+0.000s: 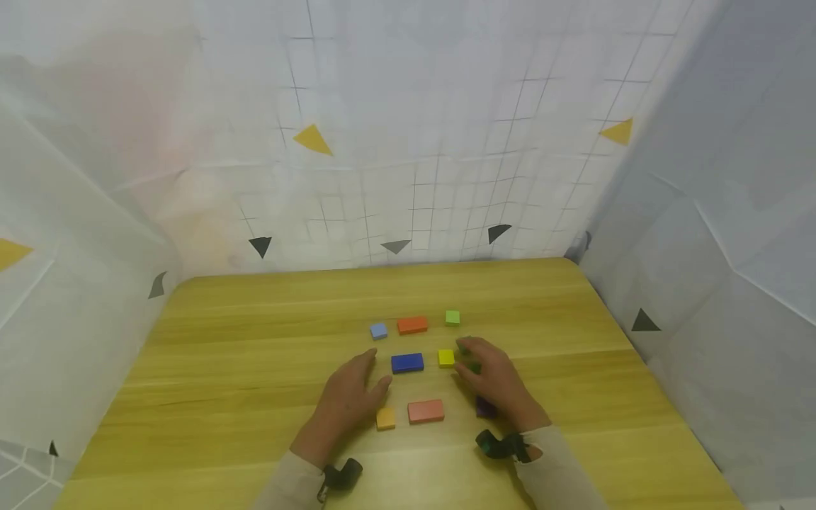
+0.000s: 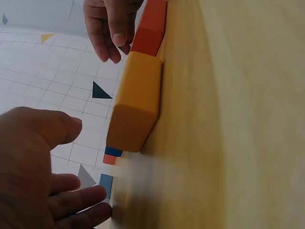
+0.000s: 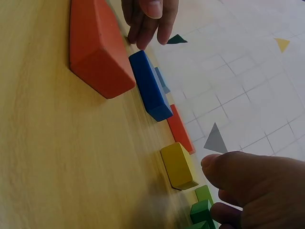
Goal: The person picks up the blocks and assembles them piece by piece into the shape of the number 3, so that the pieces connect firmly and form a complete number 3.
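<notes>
My left hand (image 1: 349, 393) hovers over the table with its fingers loosely extended, holding nothing. Below its thumb sits an orange-yellow block (image 1: 385, 418), and a dark blue block (image 1: 407, 363) lies to its right. My right hand (image 1: 496, 375) is beside a small yellow block (image 1: 446, 358), thumb and fingers apart with nothing gripped. Green blocks (image 3: 201, 212) stand close to its fingers in the right wrist view; whether they touch cannot be told. From the head, this hand partly covers them and a dark purple block (image 1: 486, 407). Between the hands lies a salmon-pink block (image 1: 426, 411).
Farther back are a light blue block (image 1: 379, 331), an orange-red block (image 1: 412, 325) and a light green block (image 1: 452, 318). All rest on a wooden table (image 1: 255, 319). White patterned sheets (image 1: 370, 191) hang behind and at both sides.
</notes>
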`<move>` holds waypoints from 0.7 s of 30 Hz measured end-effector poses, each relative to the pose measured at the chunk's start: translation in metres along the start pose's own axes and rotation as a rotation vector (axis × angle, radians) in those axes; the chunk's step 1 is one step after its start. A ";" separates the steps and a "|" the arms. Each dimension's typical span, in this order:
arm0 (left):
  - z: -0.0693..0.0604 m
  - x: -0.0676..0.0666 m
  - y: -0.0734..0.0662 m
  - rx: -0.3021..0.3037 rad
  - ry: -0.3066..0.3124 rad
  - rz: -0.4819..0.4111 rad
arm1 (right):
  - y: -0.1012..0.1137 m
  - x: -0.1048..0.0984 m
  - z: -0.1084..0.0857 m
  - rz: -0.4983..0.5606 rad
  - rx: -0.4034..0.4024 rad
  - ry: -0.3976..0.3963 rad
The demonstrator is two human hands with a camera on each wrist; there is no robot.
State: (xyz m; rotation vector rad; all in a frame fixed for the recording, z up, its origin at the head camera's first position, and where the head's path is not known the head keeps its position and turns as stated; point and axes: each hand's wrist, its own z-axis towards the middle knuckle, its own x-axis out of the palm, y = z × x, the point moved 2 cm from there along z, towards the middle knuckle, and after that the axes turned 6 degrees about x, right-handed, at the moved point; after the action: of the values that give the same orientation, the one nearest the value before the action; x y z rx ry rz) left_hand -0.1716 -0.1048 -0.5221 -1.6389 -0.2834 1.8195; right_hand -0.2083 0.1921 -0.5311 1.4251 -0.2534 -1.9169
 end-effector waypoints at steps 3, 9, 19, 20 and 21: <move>0.000 0.000 -0.001 0.003 -0.006 -0.018 | 0.000 0.001 0.000 -0.008 -0.013 -0.005; 0.002 0.004 0.000 0.015 -0.005 -0.035 | 0.004 0.000 0.001 0.000 -0.027 -0.001; 0.007 0.009 -0.001 0.082 -0.034 -0.040 | 0.009 0.001 0.002 0.008 -0.001 0.022; 0.008 0.010 -0.001 0.087 -0.034 -0.040 | 0.009 0.001 0.002 0.009 0.000 0.025; 0.009 0.010 -0.001 0.092 -0.034 -0.040 | 0.009 0.001 0.002 0.008 -0.001 0.025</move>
State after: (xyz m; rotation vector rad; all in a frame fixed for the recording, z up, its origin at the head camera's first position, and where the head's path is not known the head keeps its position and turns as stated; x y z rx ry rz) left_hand -0.1792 -0.0955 -0.5279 -1.5302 -0.2424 1.8055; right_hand -0.2069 0.1843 -0.5265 1.4446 -0.2457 -1.8907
